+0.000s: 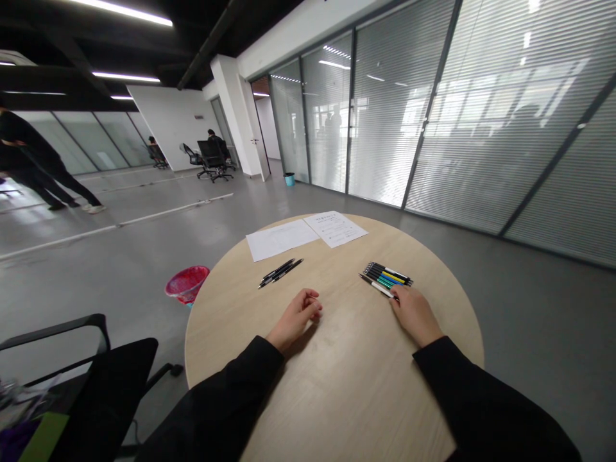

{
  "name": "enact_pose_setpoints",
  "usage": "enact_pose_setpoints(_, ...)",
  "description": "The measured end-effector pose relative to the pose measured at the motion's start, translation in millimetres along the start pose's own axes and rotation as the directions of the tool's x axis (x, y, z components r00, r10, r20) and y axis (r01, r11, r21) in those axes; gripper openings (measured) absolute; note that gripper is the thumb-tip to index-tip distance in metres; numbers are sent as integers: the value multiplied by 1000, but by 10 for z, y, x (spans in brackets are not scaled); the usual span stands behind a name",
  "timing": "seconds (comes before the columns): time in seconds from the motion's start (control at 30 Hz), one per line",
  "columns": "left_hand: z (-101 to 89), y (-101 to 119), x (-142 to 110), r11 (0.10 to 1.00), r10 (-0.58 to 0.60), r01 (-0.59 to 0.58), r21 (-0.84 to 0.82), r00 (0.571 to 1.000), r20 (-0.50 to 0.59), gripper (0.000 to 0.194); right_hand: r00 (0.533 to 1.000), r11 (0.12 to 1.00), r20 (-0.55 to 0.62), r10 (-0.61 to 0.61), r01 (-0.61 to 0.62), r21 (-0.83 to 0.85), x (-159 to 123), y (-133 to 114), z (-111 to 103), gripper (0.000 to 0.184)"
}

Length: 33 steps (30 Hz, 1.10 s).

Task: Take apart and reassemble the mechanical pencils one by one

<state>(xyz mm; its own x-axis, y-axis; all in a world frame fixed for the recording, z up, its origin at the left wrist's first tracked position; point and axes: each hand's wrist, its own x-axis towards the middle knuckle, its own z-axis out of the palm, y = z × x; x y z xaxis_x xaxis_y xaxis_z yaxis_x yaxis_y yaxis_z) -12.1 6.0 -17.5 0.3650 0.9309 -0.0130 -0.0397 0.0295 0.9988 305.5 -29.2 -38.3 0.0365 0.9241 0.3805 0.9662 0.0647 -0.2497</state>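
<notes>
My right hand (412,313) pinches the rear end of a white-barrelled pen (376,285), which lies along the near side of a row of pens. That row holds several pens side by side, among them a yellow pen (393,277), a blue pen (391,280) and a green pen (385,282), with dark front ends. My left hand (299,316) rests on the wooden table with its fingers loosely bent and slightly apart, nothing in them. Beyond it, a small group of black pens (280,273) lies at a slant on the left.
Two sheets, a blank-looking paper (282,239) and a printed paper (335,229), lie at the far edge of the round table (337,385). A red-lined bin (187,282) and a black chair (101,391) stand at the left. People are in the background.
</notes>
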Motion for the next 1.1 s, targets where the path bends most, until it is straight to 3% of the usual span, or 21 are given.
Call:
enact_pose_setpoints(0.4,33,98,-32,996,-78,78,54,997,-4,26,998,997,-11,69,-70,-32,-8,76,9,9)
enact_pose_setpoints(1.1,24,169,-39,990,-102,101,102,995,2,26,986,989,-76,148,-149,1,20,87,43,1)
